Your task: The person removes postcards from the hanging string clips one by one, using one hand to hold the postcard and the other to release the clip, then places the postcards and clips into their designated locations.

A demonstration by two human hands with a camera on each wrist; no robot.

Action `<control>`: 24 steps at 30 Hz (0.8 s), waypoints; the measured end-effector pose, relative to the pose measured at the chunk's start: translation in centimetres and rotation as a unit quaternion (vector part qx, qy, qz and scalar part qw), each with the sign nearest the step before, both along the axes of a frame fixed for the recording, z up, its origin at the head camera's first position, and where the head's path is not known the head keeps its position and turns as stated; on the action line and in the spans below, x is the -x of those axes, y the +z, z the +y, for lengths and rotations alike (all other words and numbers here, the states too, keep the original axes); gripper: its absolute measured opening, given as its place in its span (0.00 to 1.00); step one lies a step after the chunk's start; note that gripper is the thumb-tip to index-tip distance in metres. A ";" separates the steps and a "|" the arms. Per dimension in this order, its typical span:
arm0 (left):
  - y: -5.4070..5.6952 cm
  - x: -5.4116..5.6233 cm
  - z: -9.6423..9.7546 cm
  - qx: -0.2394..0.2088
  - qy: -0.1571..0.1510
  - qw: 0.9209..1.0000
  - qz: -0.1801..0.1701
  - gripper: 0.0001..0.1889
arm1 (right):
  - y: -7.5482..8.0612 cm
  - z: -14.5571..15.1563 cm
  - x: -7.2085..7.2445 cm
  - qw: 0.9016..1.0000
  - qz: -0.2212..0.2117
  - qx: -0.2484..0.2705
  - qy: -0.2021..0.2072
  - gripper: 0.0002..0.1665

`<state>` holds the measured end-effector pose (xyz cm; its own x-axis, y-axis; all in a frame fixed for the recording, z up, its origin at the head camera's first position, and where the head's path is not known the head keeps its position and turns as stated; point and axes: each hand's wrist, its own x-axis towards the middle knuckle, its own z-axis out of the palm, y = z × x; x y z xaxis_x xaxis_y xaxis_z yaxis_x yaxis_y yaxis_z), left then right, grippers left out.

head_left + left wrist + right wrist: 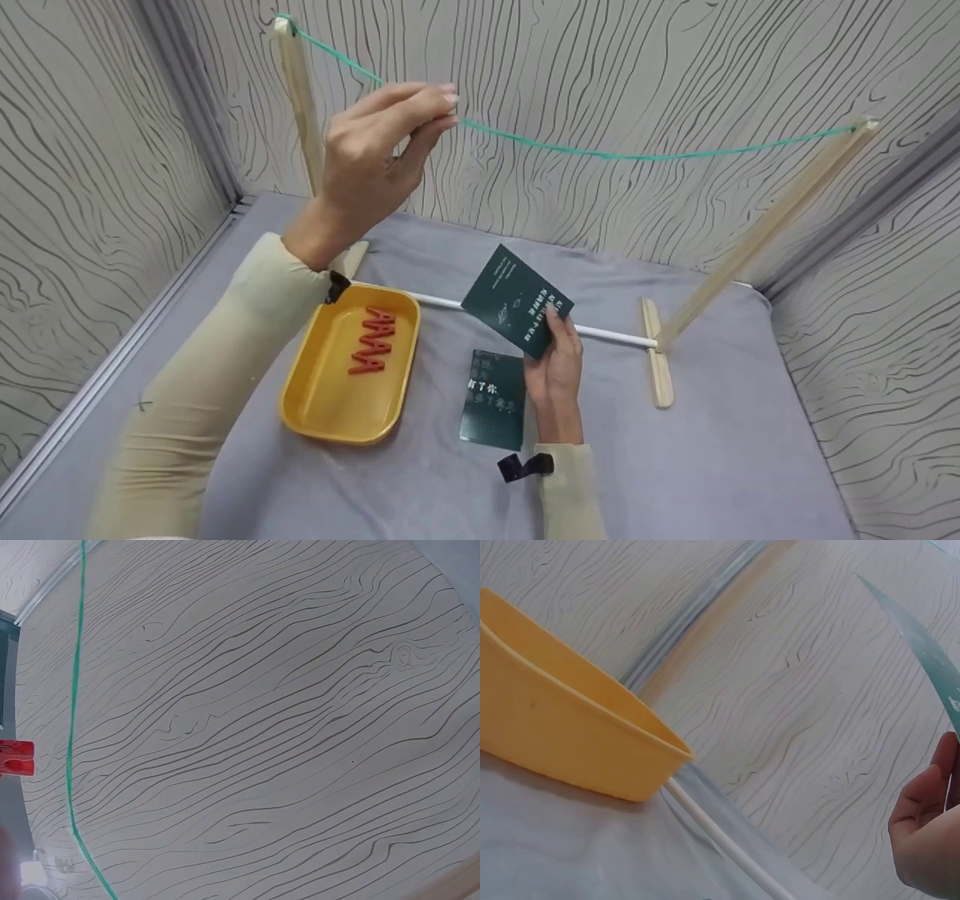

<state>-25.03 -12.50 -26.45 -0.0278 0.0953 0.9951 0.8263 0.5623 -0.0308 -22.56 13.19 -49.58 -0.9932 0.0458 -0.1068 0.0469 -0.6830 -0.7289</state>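
My left hand (pixel 375 142) is raised at the green cord (pixel 570 150), its fingertips pinched together. From the left edge of the left wrist view a red clothespin (pixel 16 757) points toward the cord, apart from it in that picture; in the head view the hand hides it. My right hand (pixel 556 375) holds a dark green printed card (pixel 510 296) by its lower corner, thumb on the front. The right wrist view shows the same card (pixel 922 645) nearly edge-on. Another dark green card (pixel 493 420) lies flat on the cloth, just left of the right hand.
A yellow tray (pixel 300 405) with several red clothespins (pixel 373 341) stands at left on the grey cloth (pixel 675 465). The cord hangs between two wooden posts (pixel 772 225), joined low down by a white rod (pixel 615 335). Wood-patterned walls (pixel 600 67) enclose the table.
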 end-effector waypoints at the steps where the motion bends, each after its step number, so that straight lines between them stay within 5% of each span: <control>1: -0.1 -0.1 0.0 -0.002 -0.002 1.000 0.004 0.06 | 0.0 0.3 0.0 1.000 0.000 0.000 0.000 0.19; 7: -0.8 -0.6 -0.3 0.012 -0.002 1.000 0.000 0.08 | -0.1 1.8 0.4 1.000 -0.006 0.000 -0.013 0.15; 18: -3.9 -2.0 -1.2 0.046 0.022 0.998 -0.048 0.14 | -0.6 3.5 0.6 0.999 -0.027 -0.018 -0.010 0.19; 24: -5.4 -3.0 -1.5 0.064 0.011 0.989 -0.134 0.14 | -1.0 4.0 0.6 0.998 -0.043 -0.044 -0.001 0.19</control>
<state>-22.02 -13.97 -31.84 -0.2930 0.2170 0.9311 0.8020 0.5861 0.1158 -23.11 17.18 -50.62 -0.9804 0.0615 -0.1871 0.1101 -0.6167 -0.7795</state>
